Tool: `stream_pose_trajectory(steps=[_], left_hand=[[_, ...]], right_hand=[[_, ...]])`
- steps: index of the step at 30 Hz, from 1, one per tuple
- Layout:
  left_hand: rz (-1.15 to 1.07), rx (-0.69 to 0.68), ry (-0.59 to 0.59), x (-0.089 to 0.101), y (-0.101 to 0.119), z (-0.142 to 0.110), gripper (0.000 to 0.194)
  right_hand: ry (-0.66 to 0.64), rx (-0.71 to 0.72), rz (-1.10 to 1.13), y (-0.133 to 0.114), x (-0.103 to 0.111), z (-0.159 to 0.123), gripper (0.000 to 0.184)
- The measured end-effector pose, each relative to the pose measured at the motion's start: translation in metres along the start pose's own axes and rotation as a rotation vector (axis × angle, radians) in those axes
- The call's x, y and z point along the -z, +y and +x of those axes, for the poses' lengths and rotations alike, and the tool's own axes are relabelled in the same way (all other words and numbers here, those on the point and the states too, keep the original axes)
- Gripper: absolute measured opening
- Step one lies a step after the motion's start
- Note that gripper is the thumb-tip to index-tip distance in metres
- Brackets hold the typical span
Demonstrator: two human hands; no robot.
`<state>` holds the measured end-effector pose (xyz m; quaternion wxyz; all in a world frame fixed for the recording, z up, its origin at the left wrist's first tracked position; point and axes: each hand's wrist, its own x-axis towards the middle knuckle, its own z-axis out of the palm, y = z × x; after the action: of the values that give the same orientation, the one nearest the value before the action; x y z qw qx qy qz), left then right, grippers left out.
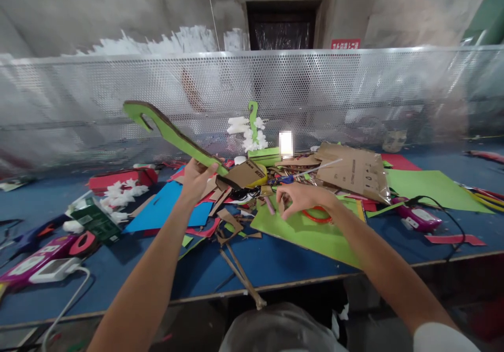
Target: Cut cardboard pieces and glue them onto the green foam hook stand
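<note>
My left hand (197, 179) is closed round the lower end of a hook-shaped cardboard cutout (173, 136), faced in green with brown edges. The cutout is raised and slants up to the left, its curved end at the top. Over a green sheet (311, 239), the fingers of my right hand (303, 197) are pinched on what looks like a small piece of brown cardboard (282, 205). Near its wrist an orange ring (318, 215) rests on the sheet. Brown cardboard with print (246, 174) is just right of my left hand.
Cardboard scraps (230, 223) cover the table's middle. A blue sheet (165, 210) and green box (94, 218) lie left; a printed cardboard piece (352, 171) lies right. Another green hook (253, 121) stands among white flowers before a perforated metal screen (157, 89).
</note>
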<state>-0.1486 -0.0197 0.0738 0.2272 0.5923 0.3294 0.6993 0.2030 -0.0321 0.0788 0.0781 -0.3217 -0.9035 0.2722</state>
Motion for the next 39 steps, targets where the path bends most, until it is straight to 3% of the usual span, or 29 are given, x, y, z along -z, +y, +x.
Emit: stream_pose_trajectory(steps=[4, 16, 19, 23, 29, 32, 36, 39], left_hand=[[-0.016, 0.017, -0.021, -0.003, 0.003, -0.002, 0.052], [-0.007, 0.066, -0.064, 0.002, -0.003, -0.002, 0.053], [-0.027, 0.068, -0.065, 0.003, -0.003, -0.002, 0.053], [-0.047, 0.07, -0.073, 0.005, -0.004, -0.001, 0.052], [-0.026, 0.063, -0.093, 0.004, -0.003, -0.001, 0.047], [-0.034, 0.049, -0.082, 0.003, -0.002, 0.0, 0.045], [-0.058, 0.016, -0.017, 0.004, -0.001, 0.001, 0.043], [-0.083, -0.003, 0.026, 0.005, -0.002, 0.003, 0.045]], right_hand=[[-0.071, 0.041, -0.058, 0.001, -0.003, 0.001, 0.045], [-0.066, 0.124, -0.262, 0.004, -0.003, -0.001, 0.046], [0.106, 0.079, -0.26, 0.012, 0.006, -0.005, 0.033], [0.401, -0.123, -0.334, 0.033, 0.021, -0.016, 0.018], [0.458, -0.379, -0.335, 0.053, 0.02, -0.01, 0.023], [0.51, -0.197, -0.283, 0.041, 0.012, -0.003, 0.028], [0.388, 0.194, -0.327, 0.022, -0.006, 0.012, 0.05], [0.344, 0.276, -0.44, 0.014, -0.024, 0.03, 0.035]])
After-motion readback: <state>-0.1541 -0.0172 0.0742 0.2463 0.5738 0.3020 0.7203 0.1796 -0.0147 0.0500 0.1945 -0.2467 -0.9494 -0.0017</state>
